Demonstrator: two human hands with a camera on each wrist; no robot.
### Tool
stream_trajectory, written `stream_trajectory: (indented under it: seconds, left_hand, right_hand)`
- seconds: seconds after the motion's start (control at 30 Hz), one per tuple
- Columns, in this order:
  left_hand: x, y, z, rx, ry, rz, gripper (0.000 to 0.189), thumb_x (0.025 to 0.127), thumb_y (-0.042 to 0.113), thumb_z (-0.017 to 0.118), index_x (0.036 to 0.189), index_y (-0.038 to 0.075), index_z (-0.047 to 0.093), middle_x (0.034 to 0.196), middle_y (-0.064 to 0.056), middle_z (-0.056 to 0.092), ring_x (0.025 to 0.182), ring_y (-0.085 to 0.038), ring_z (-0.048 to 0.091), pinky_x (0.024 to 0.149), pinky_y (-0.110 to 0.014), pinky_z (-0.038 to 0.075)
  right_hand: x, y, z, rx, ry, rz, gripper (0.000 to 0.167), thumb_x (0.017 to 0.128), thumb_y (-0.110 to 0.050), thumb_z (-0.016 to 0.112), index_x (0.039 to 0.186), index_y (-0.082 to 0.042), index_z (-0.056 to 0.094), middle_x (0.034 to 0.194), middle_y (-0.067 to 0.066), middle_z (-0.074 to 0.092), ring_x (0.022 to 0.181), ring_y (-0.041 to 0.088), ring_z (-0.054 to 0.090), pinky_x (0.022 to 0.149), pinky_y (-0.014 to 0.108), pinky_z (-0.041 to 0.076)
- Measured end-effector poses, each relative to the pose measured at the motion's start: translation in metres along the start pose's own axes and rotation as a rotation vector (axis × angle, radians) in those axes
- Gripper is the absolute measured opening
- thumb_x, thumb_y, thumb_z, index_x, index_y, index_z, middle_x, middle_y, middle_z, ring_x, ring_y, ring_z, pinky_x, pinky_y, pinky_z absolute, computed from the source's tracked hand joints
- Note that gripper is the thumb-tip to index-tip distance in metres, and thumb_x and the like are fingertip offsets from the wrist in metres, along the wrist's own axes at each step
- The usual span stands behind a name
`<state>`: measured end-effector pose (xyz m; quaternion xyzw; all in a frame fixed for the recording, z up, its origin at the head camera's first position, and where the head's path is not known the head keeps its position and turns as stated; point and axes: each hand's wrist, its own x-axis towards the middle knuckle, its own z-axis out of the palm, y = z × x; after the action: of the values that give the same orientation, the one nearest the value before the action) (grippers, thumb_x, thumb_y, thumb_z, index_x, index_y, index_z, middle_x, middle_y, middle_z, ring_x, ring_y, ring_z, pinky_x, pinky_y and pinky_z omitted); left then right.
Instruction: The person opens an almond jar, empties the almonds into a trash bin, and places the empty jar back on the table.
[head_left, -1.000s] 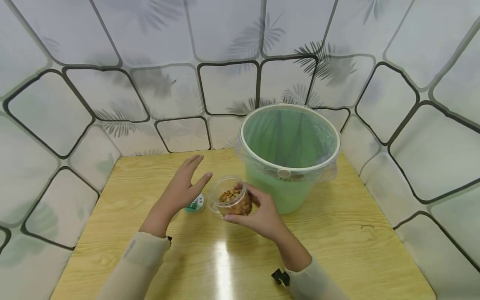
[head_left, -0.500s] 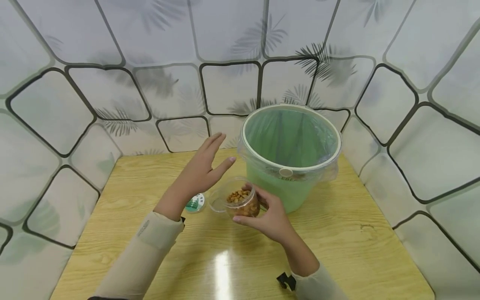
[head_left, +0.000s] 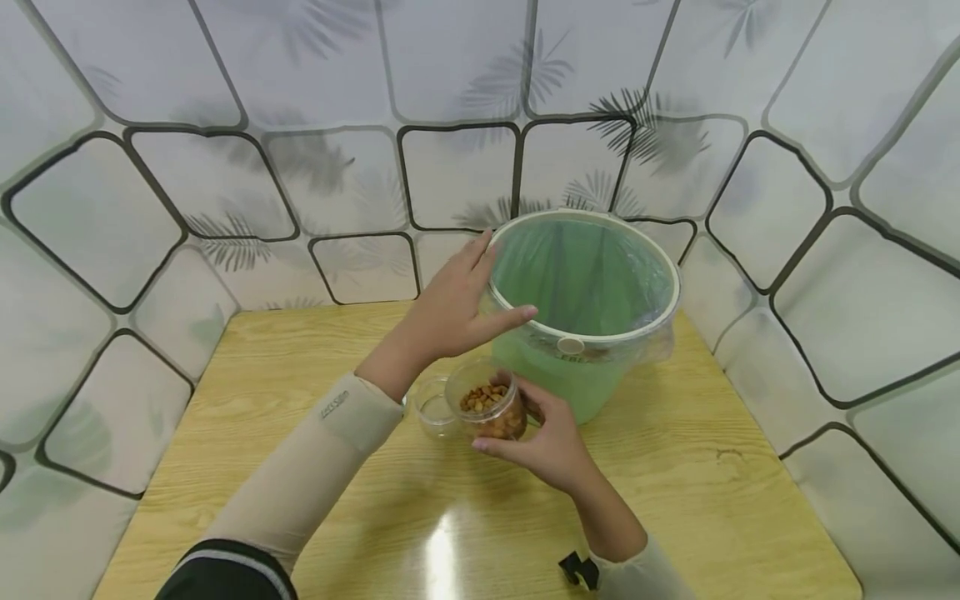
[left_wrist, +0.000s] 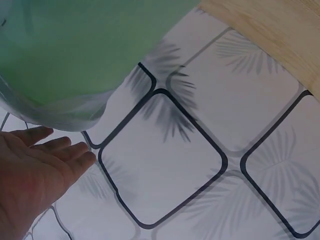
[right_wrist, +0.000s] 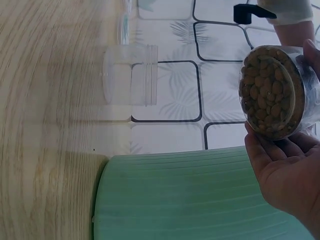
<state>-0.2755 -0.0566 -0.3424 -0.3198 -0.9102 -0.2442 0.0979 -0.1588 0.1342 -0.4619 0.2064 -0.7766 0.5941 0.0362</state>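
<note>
My right hand (head_left: 551,437) grips a clear jar (head_left: 508,421) part-filled with brown nuts, thumb on the near side. It is held above the table, its mouth tilted up and left. In the right wrist view, nuts show through the base of the nut jar (right_wrist: 265,92). Beside it on the table stands a second clear jar (head_left: 437,412), with no contents visible. My left hand (head_left: 453,304) has straight fingers and a spread thumb, close to the left rim of the green bin (head_left: 570,379). Whether it touches the rim, I cannot tell.
A clear plastic bag lines the bin and folds over its pale rim (head_left: 596,337). The wooden table (head_left: 697,492) is enclosed by patterned walls (head_left: 457,175) at the back and sides. My left forearm almost entirely covers the round lid.
The left hand has moved right and forward, from above the lid to the bin's rim. My right hand has shifted slightly right with the nut jar, still gripping it.
</note>
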Motion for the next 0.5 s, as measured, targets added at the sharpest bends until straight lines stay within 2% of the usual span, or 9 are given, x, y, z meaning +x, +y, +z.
stream_trajectory:
  seconds: [0.1,0.27,0.4,0.5]
  left_hand:
    - [0.013,0.008,0.001,0.051,0.000,0.028,0.111,0.094,0.076,0.061,0.170,0.005,0.022,0.179,-0.016,0.012,0.166,-0.034,0.015,0.134,-0.054,0.019]
    - [0.030,0.017,0.007,0.111,-0.042,0.024,0.123,0.087,0.081,0.066,0.170,0.003,0.019,0.179,-0.019,0.011,0.167,-0.035,0.011,0.136,-0.051,0.013]
    - [0.037,0.020,0.014,0.165,-0.062,0.028,0.133,0.080,0.086,0.068,0.170,0.003,0.016,0.179,-0.018,0.011,0.167,-0.035,0.007,0.137,-0.049,0.008]
    - [0.038,0.021,0.016,0.188,-0.068,0.030,0.136,0.078,0.088,0.068,0.170,0.003,0.014,0.179,-0.019,0.009,0.167,-0.036,0.006,0.137,-0.049,0.009]
  right_hand:
    - [-0.001,0.000,-0.002,0.003,-0.003,0.007,0.084,0.080,-0.025,0.097,0.154,-0.025,0.058,0.147,-0.001,0.067,0.132,0.020,0.066,0.110,0.058,0.053]
    - [-0.002,0.000,-0.004,0.007,-0.004,0.013,0.084,0.080,-0.025,0.097,0.154,-0.017,0.058,0.145,-0.006,0.067,0.132,0.021,0.066,0.109,0.060,0.052]
    - [-0.004,0.001,-0.006,0.014,-0.002,0.017,0.084,0.079,-0.024,0.097,0.154,-0.016,0.058,0.145,-0.007,0.067,0.131,0.020,0.066,0.109,0.060,0.052]
    - [-0.005,0.000,-0.008,0.018,-0.004,0.017,0.084,0.080,-0.023,0.097,0.154,-0.016,0.058,0.147,-0.005,0.065,0.131,0.021,0.066,0.109,0.061,0.052]
